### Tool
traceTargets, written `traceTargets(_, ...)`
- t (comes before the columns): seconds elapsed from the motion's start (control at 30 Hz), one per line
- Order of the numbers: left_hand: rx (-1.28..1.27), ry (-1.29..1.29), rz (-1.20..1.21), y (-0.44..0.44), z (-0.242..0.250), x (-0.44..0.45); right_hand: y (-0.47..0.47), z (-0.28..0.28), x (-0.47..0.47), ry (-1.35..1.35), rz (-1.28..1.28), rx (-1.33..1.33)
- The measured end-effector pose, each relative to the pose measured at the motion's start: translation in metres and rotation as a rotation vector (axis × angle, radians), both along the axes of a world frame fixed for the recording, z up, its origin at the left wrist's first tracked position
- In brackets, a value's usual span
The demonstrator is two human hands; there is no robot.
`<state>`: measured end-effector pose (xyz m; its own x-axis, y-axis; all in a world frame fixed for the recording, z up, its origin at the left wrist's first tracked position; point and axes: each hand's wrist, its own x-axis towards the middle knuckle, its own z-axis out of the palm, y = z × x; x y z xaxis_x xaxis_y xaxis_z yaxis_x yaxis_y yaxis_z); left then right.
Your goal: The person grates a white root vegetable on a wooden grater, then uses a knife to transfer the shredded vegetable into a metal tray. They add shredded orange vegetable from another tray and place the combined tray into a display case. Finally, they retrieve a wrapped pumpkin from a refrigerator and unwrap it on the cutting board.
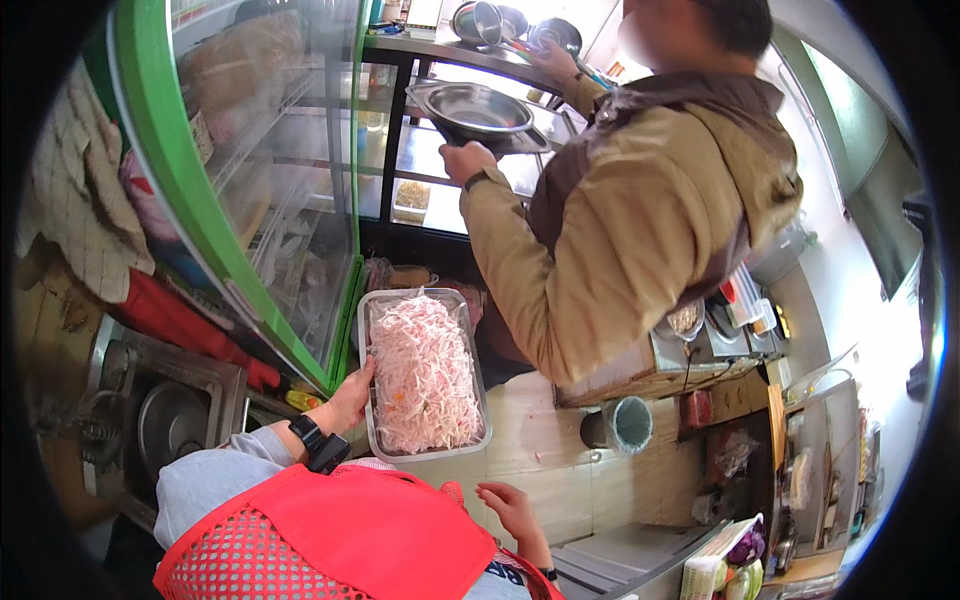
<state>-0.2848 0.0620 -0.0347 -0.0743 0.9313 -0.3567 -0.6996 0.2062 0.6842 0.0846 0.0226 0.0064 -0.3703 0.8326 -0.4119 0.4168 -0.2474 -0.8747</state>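
My left hand (350, 399) grips the left edge of a rectangular metal tray (489, 435), its thumb over the rim and the fingers hidden below. A heap of pale pinkish shredded food (424, 367) fills the tray. Nothing shows in my right hand (510, 510), which hangs with fingers apart, lower right of the tray and not touching it. Beyond the tray a co-worker in a tan jacket (615, 225) holds metal bowls and trays (480, 109) in one hand and reaches with the other to bowls (555, 36) on a counter.
A green-framed glass door (217, 247) stands at the left, above a metal sink (172, 412). Behind the co-worker's arm is a glass display case (390, 150). A lined bin (628, 426) stands on the tiled floor, and a white basket of vegetables (705, 559) is at lower right.
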Motion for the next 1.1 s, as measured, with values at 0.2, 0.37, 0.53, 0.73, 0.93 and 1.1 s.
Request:
traceTargets(0.2,0.074,-0.037,0.051,-0.008,-0.016,0.01,0.04,-0.025,-0.044,0.317,0.343,-0.15)
traceTargets(0.37,0.175,-0.046,0.073,-0.004,-0.035,0.015,0.06,-0.048,-0.062,0.416,0.359,-0.275)
traceTargets(0.53,0.184,-0.022,0.134,-0.007,-0.04,0.021,0.063,-0.071,-0.075,0.554,0.248,-0.418)
traceTargets(0.73,0.187,0.011,0.216,-0.011,-0.041,0.028,0.077,-0.112,-0.087,0.765,0.237,-0.466)
traceTargets(0.93,0.255,0.096,0.254,-0.016,-0.032,0.03,0.084,-0.129,-0.099,0.725,0.355,-0.098)
traceTargets(1.1,0.227,0.033,0.214,-0.016,-0.034,0.031,0.08,-0.121,-0.1,1.001,0.175,-0.557)
